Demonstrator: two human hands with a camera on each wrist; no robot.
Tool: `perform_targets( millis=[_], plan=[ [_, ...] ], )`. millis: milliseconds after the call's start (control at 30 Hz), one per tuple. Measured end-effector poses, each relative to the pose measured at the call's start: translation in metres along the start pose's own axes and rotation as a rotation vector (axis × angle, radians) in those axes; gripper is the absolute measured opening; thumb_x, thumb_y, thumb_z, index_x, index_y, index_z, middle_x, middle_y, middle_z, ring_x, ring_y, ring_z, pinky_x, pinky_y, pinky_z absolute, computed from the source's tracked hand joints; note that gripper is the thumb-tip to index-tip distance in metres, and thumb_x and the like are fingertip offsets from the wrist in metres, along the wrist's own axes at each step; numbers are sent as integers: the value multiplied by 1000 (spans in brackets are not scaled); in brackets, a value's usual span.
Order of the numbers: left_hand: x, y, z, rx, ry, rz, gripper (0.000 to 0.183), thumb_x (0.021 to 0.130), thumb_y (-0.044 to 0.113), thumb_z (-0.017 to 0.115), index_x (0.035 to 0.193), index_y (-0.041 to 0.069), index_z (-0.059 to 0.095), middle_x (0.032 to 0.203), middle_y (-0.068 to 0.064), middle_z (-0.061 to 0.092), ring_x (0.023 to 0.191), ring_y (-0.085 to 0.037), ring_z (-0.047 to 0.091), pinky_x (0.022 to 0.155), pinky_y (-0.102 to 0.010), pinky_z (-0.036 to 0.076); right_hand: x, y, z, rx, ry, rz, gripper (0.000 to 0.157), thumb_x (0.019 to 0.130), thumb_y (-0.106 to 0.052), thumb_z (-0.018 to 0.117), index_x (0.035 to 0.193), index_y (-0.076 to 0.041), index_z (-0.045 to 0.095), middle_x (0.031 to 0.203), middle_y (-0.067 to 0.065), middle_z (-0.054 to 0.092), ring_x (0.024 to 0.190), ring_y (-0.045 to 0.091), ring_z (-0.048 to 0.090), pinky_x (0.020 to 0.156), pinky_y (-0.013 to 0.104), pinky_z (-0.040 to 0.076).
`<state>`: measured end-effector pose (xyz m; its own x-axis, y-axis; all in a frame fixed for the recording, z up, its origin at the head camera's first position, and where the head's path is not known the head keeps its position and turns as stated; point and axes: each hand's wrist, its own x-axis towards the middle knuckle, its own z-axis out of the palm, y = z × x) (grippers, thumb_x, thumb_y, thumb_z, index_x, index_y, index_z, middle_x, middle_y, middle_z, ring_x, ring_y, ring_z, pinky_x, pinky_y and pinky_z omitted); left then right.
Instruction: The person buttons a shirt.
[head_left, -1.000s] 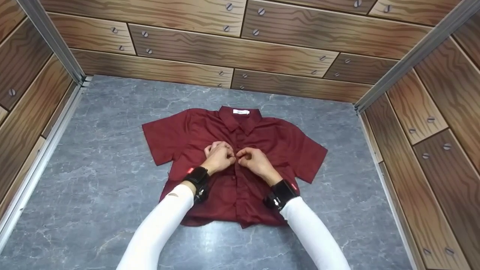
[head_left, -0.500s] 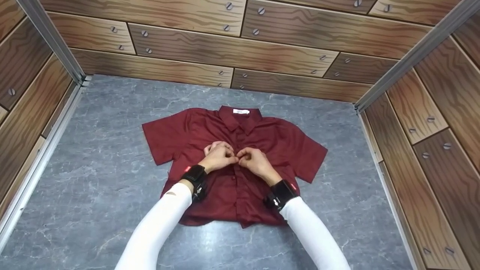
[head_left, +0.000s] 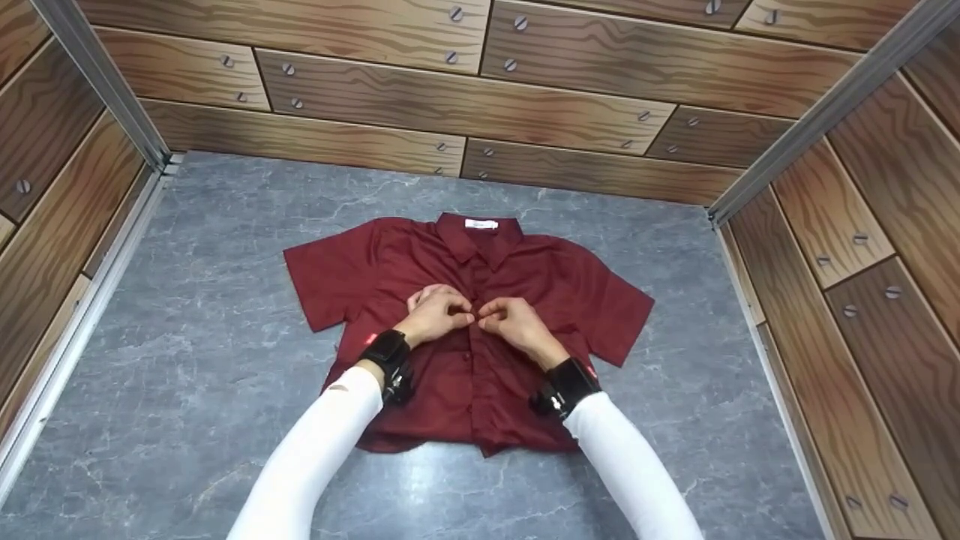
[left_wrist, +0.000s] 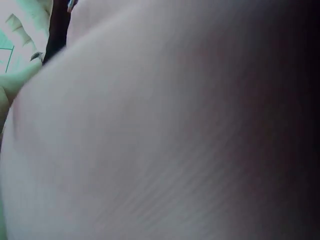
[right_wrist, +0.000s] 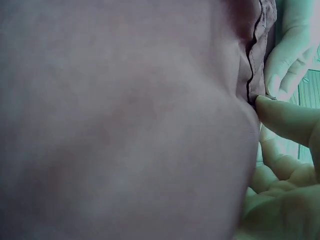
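Observation:
A dark red short-sleeved button-up shirt (head_left: 442,397) lies spread front side up, collar away from me. At its front button strip, my left hand (head_left: 436,315) pinches the edge between thumb and forefinger. Just to the right, my right hand (head_left: 517,326) pinches the strip as well, its fingertips close to the left ones. In the right wrist view, a thumb (right_wrist: 290,119) and fingers meet on the stitched cloth edge. Slack cloth (left_wrist: 150,125) fills most of the left wrist view, with fingertips at its upper left. The button between the fingers cannot be made out.
Below the hands, a small button (head_left: 466,357) shows on the strip. The grey marbled surface (head_left: 225,420) surrounds the shirt. Wood-patterned panels (head_left: 375,90) stand behind and at both sides, joined by metal corner rails (head_left: 825,112).
Both hands stay at the same spot on the button strip. Their fingertips came together half a second ago and now sit slightly apart, with small finger movements; the shirt lies as before.

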<state>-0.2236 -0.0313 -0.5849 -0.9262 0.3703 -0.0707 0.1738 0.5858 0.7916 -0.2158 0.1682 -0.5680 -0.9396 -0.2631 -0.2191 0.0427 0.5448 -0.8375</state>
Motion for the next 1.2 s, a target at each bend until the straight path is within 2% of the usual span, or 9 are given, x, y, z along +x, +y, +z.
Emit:
perform_targets(
  millis=[200,433,567,733,867,967,1100,1200],
  plan=[
    [2,3,-2,-46,16,-53,16,89,20,77,102,10,80,117,-5,69,127,-30,49,110,-58,18,0,0,-1,-5,3,3,13,89,-5,75,101,-2,74,89,5,71,83,14,63,76,25,47],
    [3,2,-7,-24,-60,-21,18,91,17,75,107,10,78,126,-6,64,131,-31,44,112,-59,14,1,0,-2,20,-24,5,10,88,-3,75,98,-1,73,87,5,70,81,13,62,73,24,48],
    [3,4,-10,-12,-110,-18,21,94,23,71,110,11,78,131,-8,60,132,-30,42,111,-60,13,1,0,-3,6,-24,5,10,87,-2,76,97,-2,73,84,4,69,78,13,62,72,24,47],
    [2,6,-10,-48,-111,-27,30,98,29,61,90,5,77,129,-7,63,128,-26,47,112,-58,13,0,1,-2,-7,-22,-9,16,85,-2,75,98,-4,68,83,3,65,79,15,60,74,27,46],
    [3,6,-7,-30,-68,-9,33,97,19,59,73,-1,70,122,-9,68,122,-26,54,109,-56,19,-1,0,1,-101,-32,-53,20,83,-12,78,98,-9,66,84,1,65,79,15,60,74,29,45],
    [4,7,-6,-17,-50,-19,33,95,15,59,67,0,67,118,-7,71,118,-23,58,107,-56,22,-2,-2,4,-211,-3,-88,21,83,-22,81,95,-12,67,84,-1,65,77,14,60,73,30,46],
    [4,8,-4,22,-33,-49,32,92,17,60,64,3,67,118,-2,71,120,-23,54,107,-56,22,-3,-4,9,-299,57,-133,15,83,-21,79,90,-13,67,80,-3,63,75,13,59,72,31,46],
    [3,9,-2,60,-12,-68,26,90,19,62,71,6,73,117,-1,69,124,-27,50,108,-57,22,-4,-4,13,-386,86,-218,12,82,-18,75,85,-13,65,78,-3,62,73,15,58,70,34,47]
  ],
)
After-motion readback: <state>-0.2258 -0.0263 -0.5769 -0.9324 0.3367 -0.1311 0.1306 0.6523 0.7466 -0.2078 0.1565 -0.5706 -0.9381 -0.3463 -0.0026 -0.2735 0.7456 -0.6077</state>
